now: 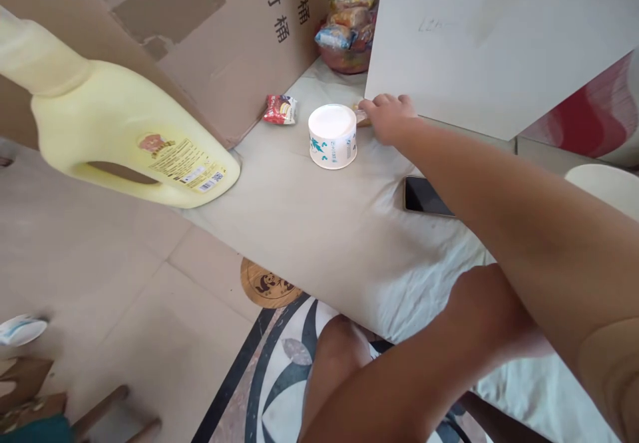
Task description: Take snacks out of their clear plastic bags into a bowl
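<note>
My right hand reaches in from the right, its fingers curled beside the foot of a white board. Its fingertips are on a small brownish wrapped snack, partly hidden behind a round white tub. That white paper tub, with a lid and blue-green print, stands just left of the hand. Further left lies a red and white snack packet. A black phone rests on the cloth below my right forearm, which covers its right end. My left hand does not show.
A large yellow bottle leans in on the left, by a cardboard box. Behind stands a bowl of wrapped snacks. The white board rises at the back right. Bare limbs cross the bottom, over the cloth's edge.
</note>
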Demonstrator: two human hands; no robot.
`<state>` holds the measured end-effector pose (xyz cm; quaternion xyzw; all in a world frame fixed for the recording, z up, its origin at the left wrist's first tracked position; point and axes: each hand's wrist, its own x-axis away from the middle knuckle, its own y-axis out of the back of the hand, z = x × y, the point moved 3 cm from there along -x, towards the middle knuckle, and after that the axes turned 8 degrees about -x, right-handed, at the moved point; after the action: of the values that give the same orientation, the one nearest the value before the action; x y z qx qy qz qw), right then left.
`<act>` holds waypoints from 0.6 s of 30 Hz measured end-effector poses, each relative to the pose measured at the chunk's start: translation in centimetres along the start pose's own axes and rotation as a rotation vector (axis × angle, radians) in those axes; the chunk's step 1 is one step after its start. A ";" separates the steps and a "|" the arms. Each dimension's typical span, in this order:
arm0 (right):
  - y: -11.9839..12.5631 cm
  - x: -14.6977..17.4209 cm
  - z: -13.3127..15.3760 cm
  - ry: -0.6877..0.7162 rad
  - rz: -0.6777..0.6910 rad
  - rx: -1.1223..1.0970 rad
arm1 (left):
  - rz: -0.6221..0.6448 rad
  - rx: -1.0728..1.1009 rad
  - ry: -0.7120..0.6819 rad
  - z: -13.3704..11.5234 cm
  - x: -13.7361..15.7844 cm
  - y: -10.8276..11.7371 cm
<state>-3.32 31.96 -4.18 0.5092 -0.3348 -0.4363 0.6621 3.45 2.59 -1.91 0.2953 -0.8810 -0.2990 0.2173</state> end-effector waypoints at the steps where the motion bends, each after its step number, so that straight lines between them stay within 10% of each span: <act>1: 0.1 0.5 -0.3 -0.022 -0.017 -0.010 | 0.021 0.000 -0.014 -0.3 0.0 -0.3; 6: 4.8 9.1 -1.8 -0.120 0.010 -0.042 | -0.019 0.107 -0.076 -1.6 0.7 -1.9; 11: 10.1 27.3 -5.6 -0.193 -0.340 -0.277 | -0.139 0.168 -0.033 -1.4 0.9 -1.8; 15: 7.1 40.4 -8.4 -0.428 -0.565 -0.449 | -0.319 0.196 0.032 0.0 0.5 -0.2; 18: 2.7 44.5 -7.7 -0.442 -0.635 -0.561 | -0.418 0.195 0.120 1.1 0.3 0.3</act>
<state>21.73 -5.74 -3.63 0.2829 -0.1647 -0.7885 0.5207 2.53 3.05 -2.50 0.5080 -0.8110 -0.2329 0.1733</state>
